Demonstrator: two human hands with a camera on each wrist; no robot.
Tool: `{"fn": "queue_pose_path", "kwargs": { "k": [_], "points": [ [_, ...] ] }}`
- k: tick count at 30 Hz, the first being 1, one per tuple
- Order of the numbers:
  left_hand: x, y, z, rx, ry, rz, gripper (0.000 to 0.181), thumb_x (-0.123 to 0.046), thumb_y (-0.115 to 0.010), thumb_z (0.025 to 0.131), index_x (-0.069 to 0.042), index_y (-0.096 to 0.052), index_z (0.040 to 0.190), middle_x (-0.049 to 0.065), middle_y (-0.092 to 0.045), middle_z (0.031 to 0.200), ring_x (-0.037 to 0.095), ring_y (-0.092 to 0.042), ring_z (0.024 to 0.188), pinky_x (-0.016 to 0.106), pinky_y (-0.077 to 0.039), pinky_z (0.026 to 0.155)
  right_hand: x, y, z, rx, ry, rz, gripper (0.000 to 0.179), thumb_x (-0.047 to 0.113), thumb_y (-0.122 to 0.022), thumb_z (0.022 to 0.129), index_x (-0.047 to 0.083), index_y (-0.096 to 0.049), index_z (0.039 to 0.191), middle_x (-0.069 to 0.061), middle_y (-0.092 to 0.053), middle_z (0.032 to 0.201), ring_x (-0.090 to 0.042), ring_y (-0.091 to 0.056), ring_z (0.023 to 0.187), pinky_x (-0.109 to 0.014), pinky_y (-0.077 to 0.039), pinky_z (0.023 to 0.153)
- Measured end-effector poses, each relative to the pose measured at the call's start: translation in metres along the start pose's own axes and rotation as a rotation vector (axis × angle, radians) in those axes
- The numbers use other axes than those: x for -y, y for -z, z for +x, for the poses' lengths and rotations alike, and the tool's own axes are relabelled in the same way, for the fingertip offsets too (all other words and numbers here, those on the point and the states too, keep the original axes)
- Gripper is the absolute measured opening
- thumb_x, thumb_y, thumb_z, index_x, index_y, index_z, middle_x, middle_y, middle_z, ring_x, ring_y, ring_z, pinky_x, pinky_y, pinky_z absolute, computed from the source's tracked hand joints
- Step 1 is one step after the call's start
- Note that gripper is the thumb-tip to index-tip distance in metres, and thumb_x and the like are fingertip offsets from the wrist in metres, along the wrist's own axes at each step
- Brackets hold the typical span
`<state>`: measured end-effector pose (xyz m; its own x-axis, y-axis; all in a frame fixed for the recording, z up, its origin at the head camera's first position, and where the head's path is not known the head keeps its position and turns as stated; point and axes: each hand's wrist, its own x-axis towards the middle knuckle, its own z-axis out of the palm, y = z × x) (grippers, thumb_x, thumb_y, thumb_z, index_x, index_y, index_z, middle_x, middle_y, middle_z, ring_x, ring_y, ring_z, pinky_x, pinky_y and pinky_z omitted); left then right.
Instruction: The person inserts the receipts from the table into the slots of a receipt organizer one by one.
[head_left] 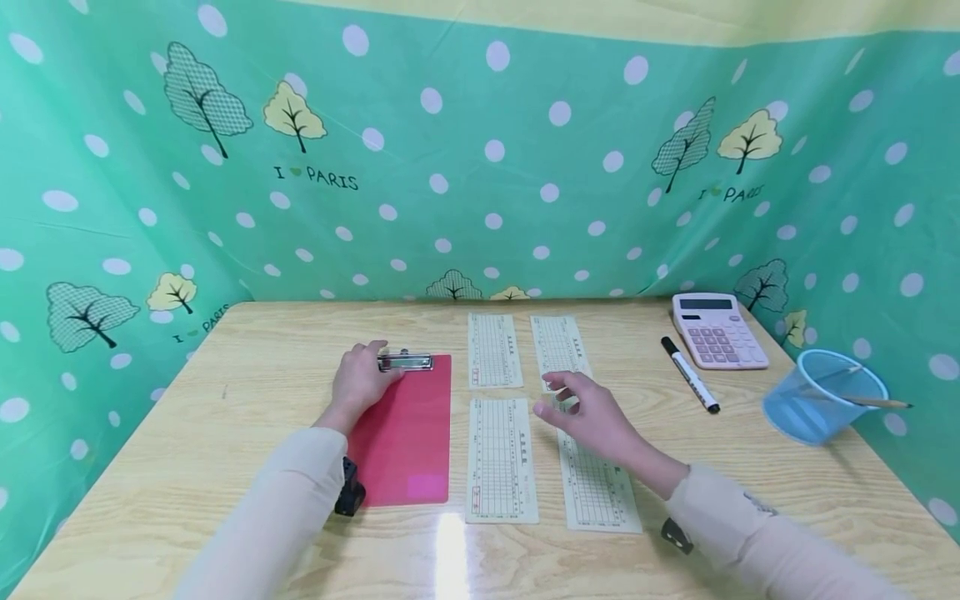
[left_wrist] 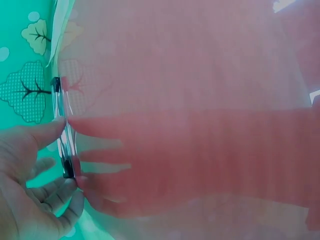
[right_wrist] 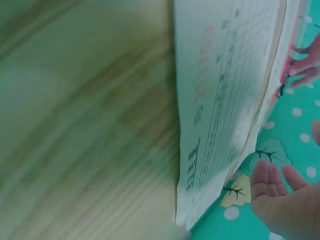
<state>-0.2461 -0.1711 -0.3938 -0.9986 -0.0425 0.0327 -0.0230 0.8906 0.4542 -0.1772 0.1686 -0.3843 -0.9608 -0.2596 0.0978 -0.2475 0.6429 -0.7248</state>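
Observation:
A red clipboard [head_left: 411, 433] lies on the table at left of centre, its metal clip [head_left: 406, 362] along the top edge. My left hand [head_left: 360, 385] grips the clipboard's top left corner. In the left wrist view the thumb lies against the clip [left_wrist: 64, 135], while the other fingers bend around its end. My right hand [head_left: 592, 418] hovers over the right-hand printed forms with nothing in it, fingers loosely bent. Several pale forms lie in two columns right of the clipboard: upper left [head_left: 495, 350], upper right [head_left: 557, 340], lower left [head_left: 502, 462] and lower right [head_left: 602, 493].
A black and white marker [head_left: 690, 375] lies right of the forms, beside a pink calculator [head_left: 720, 331]. Near the right edge of the wooden table [head_left: 225, 433] a blue mesh pen cup [head_left: 806, 408] holds a pencil [head_left: 877, 402]. A green dotted curtain [head_left: 465, 192] encloses the back and sides.

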Motion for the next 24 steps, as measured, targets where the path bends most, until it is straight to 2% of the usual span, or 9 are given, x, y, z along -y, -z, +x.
{"fn": "queue_pose_path", "kwargs": {
  "k": [7,12,18,21,24],
  "points": [
    [-0.001,0.000,0.001,0.005,0.004,0.004,0.057,-0.021,-0.074,0.093,0.005,-0.054,0.140,0.034,-0.054,0.128,0.046,-0.054,0.116,0.055,-0.048,0.096,0.004,-0.009,0.001,0.028,-0.050,-0.050,0.055,0.030,-0.074,0.094,0.004,-0.057,0.140,-0.012,-0.062,0.127,-0.028,-0.059,0.112,-0.042,-0.052,0.087],
    [0.001,-0.002,0.002,-0.006,-0.004,-0.009,0.052,-0.020,-0.075,0.092,0.005,-0.059,0.135,0.034,-0.054,0.127,0.046,-0.054,0.115,0.054,-0.047,0.097,0.010,-0.015,0.002,0.045,-0.063,-0.046,0.054,0.030,-0.075,0.094,0.005,-0.058,0.139,-0.009,-0.061,0.127,-0.026,-0.056,0.112,-0.041,-0.049,0.087],
    [0.000,-0.004,0.003,-0.017,0.006,-0.035,0.042,-0.016,-0.077,0.091,0.001,-0.066,0.127,0.031,-0.055,0.121,0.044,-0.053,0.109,0.053,-0.048,0.092,0.013,-0.019,0.002,0.041,-0.053,-0.059,0.052,0.028,-0.076,0.093,0.006,-0.060,0.137,-0.009,-0.063,0.124,-0.025,-0.057,0.110,-0.041,-0.049,0.086],
    [0.000,-0.003,0.005,-0.015,0.017,-0.044,0.039,-0.015,-0.077,0.091,0.000,-0.067,0.126,0.029,-0.055,0.120,0.043,-0.052,0.108,0.052,-0.048,0.091,0.013,-0.020,0.002,0.041,-0.059,-0.087,0.053,0.029,-0.077,0.092,0.007,-0.061,0.136,-0.009,-0.063,0.124,-0.025,-0.057,0.110,-0.043,-0.050,0.089],
    [-0.001,-0.003,0.006,-0.011,0.019,-0.044,0.037,-0.014,-0.076,0.091,0.000,-0.068,0.124,0.029,-0.055,0.120,0.043,-0.052,0.108,0.052,-0.048,0.091,0.014,-0.020,0.001,0.050,-0.064,-0.110,0.055,0.030,-0.078,0.090,0.006,-0.061,0.137,-0.013,-0.062,0.129,-0.030,-0.056,0.117,-0.049,-0.047,0.098]
  ]
}}
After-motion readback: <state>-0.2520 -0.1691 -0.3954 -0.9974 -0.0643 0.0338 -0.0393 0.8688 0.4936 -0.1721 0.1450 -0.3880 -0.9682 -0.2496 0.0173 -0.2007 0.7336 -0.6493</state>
